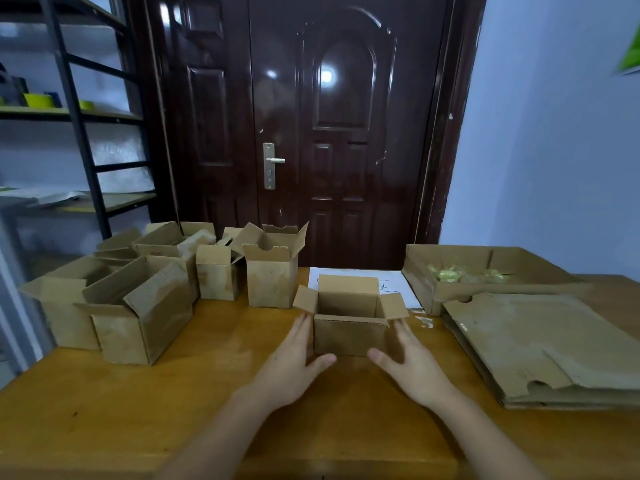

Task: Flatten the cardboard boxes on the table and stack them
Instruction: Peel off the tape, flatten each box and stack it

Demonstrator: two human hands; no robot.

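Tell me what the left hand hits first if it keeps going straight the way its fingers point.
The left hand points forward, its fingers along the left side of the small open box. Going straight, the fingertips would probably meet that box's left flap first, though depth is unclear and they might pass beneath it.

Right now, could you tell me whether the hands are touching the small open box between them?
Cannot tell: in the head view the left hand and right hand flank the small open box, but blur hides any contact.
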